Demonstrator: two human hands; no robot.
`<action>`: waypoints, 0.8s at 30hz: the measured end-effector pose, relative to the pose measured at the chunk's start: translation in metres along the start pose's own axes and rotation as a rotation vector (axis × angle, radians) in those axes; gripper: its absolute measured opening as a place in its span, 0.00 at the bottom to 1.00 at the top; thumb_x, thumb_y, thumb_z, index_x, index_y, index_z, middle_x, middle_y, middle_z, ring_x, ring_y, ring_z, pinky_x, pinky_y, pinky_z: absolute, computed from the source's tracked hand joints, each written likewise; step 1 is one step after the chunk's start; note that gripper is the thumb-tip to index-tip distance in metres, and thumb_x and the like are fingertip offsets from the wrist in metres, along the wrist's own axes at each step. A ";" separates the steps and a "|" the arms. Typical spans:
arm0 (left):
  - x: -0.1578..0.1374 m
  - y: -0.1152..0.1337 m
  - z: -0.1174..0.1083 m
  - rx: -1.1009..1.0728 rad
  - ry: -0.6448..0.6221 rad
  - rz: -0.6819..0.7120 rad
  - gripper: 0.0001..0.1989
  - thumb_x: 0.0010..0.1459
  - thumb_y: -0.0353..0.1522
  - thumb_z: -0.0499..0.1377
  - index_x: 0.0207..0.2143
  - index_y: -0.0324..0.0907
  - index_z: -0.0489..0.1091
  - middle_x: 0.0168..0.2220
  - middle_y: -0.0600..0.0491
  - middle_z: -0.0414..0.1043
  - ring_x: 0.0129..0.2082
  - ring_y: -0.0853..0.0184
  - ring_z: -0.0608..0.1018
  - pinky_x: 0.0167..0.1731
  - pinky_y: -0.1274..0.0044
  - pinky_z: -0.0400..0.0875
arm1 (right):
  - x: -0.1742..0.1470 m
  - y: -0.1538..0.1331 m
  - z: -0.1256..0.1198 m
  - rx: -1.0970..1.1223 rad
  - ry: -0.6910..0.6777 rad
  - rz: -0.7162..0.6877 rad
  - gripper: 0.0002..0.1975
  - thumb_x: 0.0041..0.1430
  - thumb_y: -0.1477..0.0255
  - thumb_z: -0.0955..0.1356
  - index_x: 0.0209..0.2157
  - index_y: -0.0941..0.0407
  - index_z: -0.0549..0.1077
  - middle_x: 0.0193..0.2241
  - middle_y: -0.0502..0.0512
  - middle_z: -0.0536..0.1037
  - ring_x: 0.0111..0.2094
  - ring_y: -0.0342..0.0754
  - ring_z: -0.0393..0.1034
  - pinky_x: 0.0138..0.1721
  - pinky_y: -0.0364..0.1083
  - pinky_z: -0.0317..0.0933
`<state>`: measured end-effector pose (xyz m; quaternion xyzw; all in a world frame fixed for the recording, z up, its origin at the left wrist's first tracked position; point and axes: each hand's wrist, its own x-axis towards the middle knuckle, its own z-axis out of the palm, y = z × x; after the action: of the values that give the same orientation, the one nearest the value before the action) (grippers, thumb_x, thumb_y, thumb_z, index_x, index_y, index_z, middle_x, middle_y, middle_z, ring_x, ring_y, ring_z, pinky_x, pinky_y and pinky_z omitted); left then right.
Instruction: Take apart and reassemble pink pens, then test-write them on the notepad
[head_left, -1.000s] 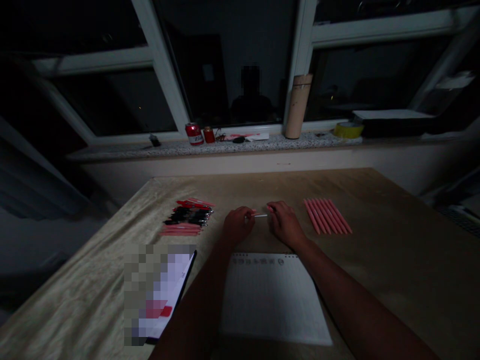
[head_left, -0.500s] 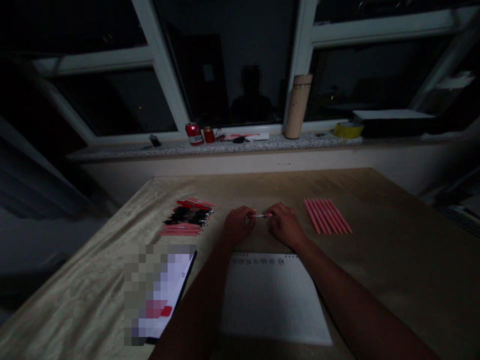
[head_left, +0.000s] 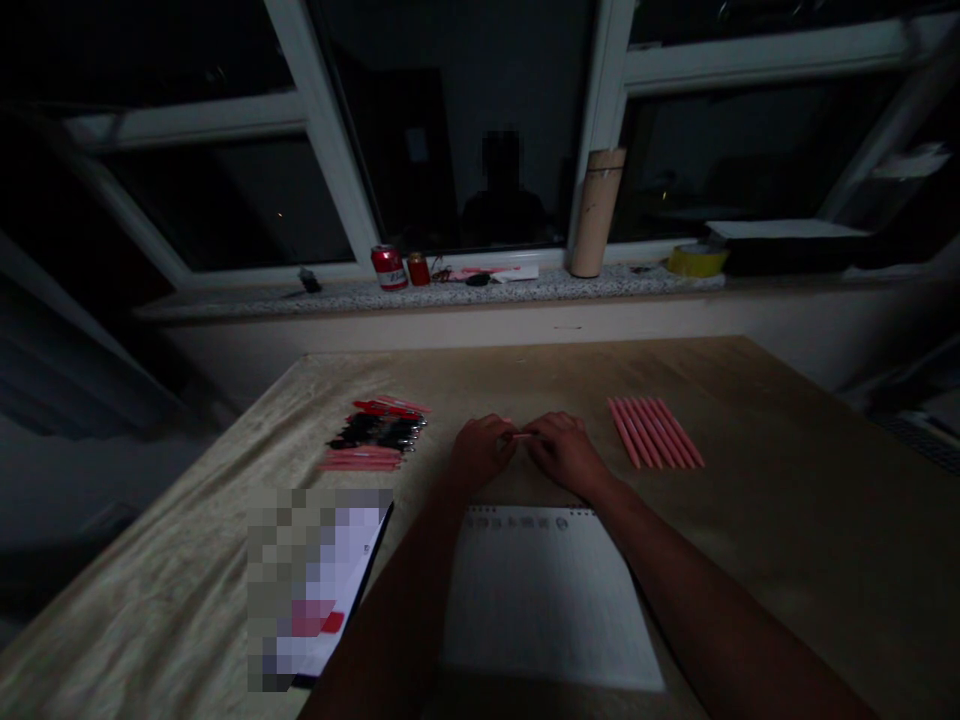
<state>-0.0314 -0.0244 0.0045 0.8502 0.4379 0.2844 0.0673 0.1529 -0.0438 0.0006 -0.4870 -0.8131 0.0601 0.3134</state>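
Observation:
Above the notepad, my left hand (head_left: 482, 452) and my right hand (head_left: 568, 452) face each other, fingers closed in a pinch. Between them runs a thin pink pen (head_left: 523, 435), held level, one end in each hand. Most of it is hidden by the fingers. To the right of my right hand, several pink pens (head_left: 655, 433) lie side by side in a neat slanted row. Left of my left hand is a pile of black pens (head_left: 379, 432), with red and pink pens along its far side and more pink ones along its near side.
A spiral notepad (head_left: 551, 600) lies below my hands, drawn figures along its top. A lit tablet-like screen (head_left: 349, 570), partly blurred out, is at the left. On the windowsill stand a red can (head_left: 388, 268), a tall cardboard tube (head_left: 598, 215) and a yellow tape roll (head_left: 697, 260).
My hands have come closer together. The pale, thin section of the pen that showed between them is now covered, and a short pink stretch shows instead. The piles have not moved.

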 end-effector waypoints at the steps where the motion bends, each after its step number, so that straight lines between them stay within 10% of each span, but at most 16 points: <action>1: 0.000 0.000 0.000 0.000 -0.006 0.005 0.08 0.58 0.35 0.55 0.36 0.44 0.72 0.41 0.53 0.74 0.42 0.67 0.75 0.43 0.74 0.65 | 0.000 0.001 0.000 0.012 -0.002 -0.009 0.09 0.60 0.70 0.63 0.40 0.53 0.74 0.37 0.56 0.75 0.42 0.50 0.64 0.44 0.49 0.50; 24: 0.003 -0.004 0.001 0.356 -0.186 -0.152 0.10 0.62 0.32 0.50 0.40 0.41 0.69 0.42 0.47 0.71 0.45 0.59 0.69 0.43 0.68 0.59 | 0.000 0.011 0.001 0.007 0.131 0.134 0.12 0.62 0.73 0.61 0.41 0.53 0.76 0.37 0.55 0.77 0.41 0.50 0.67 0.45 0.48 0.53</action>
<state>-0.0328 -0.0196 0.0037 0.8359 0.5358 0.1168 -0.0225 0.1605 -0.0377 -0.0040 -0.5418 -0.7563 0.0519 0.3630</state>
